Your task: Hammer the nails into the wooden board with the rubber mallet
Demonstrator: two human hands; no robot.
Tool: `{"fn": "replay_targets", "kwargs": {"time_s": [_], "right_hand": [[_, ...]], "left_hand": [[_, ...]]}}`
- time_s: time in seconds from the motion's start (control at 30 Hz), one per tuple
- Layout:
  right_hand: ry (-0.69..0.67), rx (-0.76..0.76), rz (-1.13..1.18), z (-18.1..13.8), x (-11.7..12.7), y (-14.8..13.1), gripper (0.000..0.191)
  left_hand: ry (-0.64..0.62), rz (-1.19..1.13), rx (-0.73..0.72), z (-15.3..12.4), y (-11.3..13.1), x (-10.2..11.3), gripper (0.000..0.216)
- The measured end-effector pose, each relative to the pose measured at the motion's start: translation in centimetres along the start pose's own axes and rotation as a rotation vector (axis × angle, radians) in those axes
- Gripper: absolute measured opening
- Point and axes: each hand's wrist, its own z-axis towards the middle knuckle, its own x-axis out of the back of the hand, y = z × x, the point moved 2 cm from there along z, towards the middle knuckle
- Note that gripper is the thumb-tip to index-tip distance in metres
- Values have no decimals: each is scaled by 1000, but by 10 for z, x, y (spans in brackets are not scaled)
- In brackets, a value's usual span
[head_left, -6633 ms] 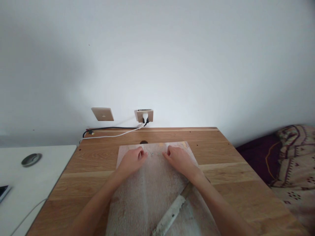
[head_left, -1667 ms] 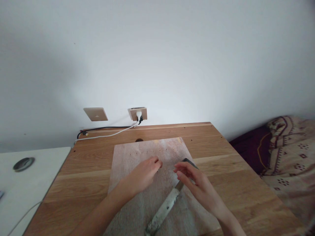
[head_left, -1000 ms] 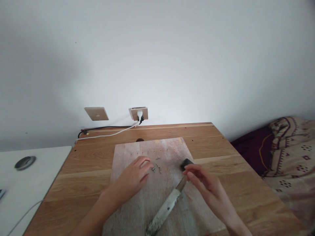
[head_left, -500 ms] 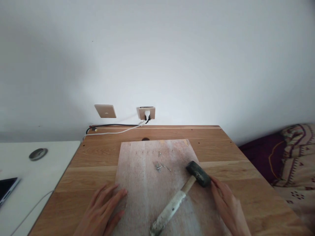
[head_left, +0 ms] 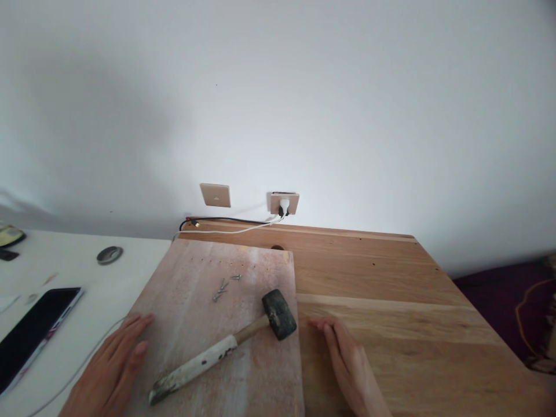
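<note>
A pale wooden board [head_left: 195, 301] lies on the wooden table [head_left: 391, 301], its left part reaching over the white desk. On the board rests a black-headed mallet [head_left: 278, 313] with a worn whitish handle [head_left: 195, 366]. Several small nails [head_left: 222, 286] lie loose near the board's far half. My left hand [head_left: 113, 368] lies flat against the board's left edge, fingers stretched out. My right hand [head_left: 345, 362] lies flat at the board's right edge, just right of the mallet head, holding nothing.
A white desk [head_left: 65, 272] adjoins on the left with a dark tablet [head_left: 32, 330], a thin white cable and a round grey disc [head_left: 109, 254]. A wall socket [head_left: 284, 203] with black and white cables sits behind. Dark patterned fabric [head_left: 521, 301] lies at right.
Both hands left the nails and mallet and went flat to the board's two side edges. The board, with mallet and nails, now sits further left, over the white desk.
</note>
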Motion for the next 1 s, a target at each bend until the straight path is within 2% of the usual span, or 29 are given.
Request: {"fn": "replay_targets", "kwargs": {"time_s": [0.3,0.5,0.67,0.83,1.0], "right_hand": [[-18,-9,8,-2,-2,-7,37],[25,52,-27,-2,-15,-1,22],[-19,176,-117,0,-19,-8,24],[-14,264,-195,3,-17,-3,44],[5,230,-297,8,-2,20,50]], "left_hand": [[12,-68,115,5,3,4,43],[50,-85,197,6,7,10,39],[73,-73,273,-4,-5,4,46],[35,-35,177,-10,0,-12,46],[11,39,9,-6,33,-20,44]]}}
